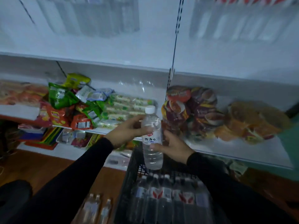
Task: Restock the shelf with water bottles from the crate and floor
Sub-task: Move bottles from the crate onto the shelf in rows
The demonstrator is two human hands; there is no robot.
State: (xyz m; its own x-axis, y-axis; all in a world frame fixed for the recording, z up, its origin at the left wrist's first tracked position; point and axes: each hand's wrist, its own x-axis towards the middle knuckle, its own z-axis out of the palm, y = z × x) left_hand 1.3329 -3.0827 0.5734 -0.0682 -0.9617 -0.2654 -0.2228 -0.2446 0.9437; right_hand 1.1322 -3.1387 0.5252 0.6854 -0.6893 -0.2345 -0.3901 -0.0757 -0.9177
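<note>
A clear water bottle (152,138) with a white cap stands upright in the air above the dark crate (129,172). My left hand (127,130) grips its upper part from the left. My right hand (171,147) holds its middle from the right, thumb across the label. The crate below holds several bottles (168,196) with red and white labels. A few more bottles (97,207) lie on the wooden floor left of the crate. Blurred rows of bottles (90,16) stand on the upper white shelf (113,50).
The middle shelf (234,151) carries snack packets (68,107) on the left, noodle bowls (191,110) and orange bags (252,122) on the right. A lower shelf holds coloured packs (43,135). A dark shape (14,198) sits at the bottom left on the floor.
</note>
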